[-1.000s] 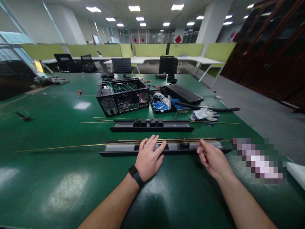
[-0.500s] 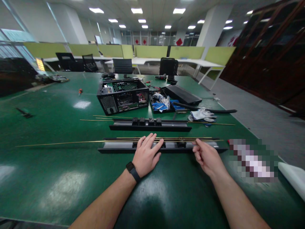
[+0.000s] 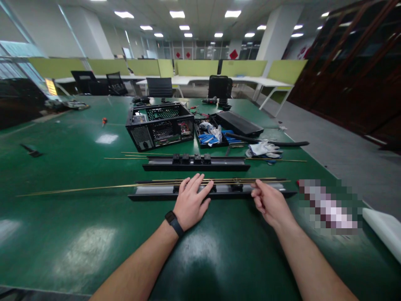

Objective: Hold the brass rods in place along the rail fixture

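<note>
Place: an open-plan office with a workshop-like foreground
Desks: white, divided by lime-green partitions, with black chairs
Ceiling: rows of bright light panels
Storage: tall dark cabinet
Counter: green-topped, carrying an open computer case and work gloves

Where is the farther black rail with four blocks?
Head view, centre: the farther rail lies between the left hand and the open black metal computer case.

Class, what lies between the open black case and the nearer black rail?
In the head view, the farther black rail lies there, with small black blocks and thin golden rods.
</note>
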Motion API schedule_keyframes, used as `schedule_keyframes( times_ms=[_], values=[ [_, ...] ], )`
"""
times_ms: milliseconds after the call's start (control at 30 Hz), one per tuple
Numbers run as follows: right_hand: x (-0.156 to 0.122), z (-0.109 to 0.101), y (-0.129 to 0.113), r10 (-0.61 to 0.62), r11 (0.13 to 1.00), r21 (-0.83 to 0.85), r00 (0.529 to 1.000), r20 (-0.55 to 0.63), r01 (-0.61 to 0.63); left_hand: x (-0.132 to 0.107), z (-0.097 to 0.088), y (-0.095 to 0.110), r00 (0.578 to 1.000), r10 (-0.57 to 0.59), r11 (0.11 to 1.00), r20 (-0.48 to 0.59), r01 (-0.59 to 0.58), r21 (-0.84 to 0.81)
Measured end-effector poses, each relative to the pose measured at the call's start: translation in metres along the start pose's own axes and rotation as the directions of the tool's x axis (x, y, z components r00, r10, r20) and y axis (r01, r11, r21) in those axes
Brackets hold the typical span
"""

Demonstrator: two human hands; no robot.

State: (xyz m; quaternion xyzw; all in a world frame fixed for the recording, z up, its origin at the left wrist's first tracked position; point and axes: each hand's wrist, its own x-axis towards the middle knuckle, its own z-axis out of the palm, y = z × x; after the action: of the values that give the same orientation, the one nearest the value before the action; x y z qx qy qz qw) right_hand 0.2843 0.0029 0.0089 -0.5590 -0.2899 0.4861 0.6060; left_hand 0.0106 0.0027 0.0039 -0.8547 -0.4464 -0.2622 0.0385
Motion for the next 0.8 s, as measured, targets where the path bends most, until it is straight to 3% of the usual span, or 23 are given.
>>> schedule_keyframes(
  times_ms=[800],
  values=[
    [0.0006, 0.0028, -0.0049, 0.032, 0.999, 0.022, 0.996, -0.078, -0.03, 0.0046, 0.0003, 0.0009, 1.0, -0.011, 1.0, 0.022, 0.01, 0.008]
  ],
)
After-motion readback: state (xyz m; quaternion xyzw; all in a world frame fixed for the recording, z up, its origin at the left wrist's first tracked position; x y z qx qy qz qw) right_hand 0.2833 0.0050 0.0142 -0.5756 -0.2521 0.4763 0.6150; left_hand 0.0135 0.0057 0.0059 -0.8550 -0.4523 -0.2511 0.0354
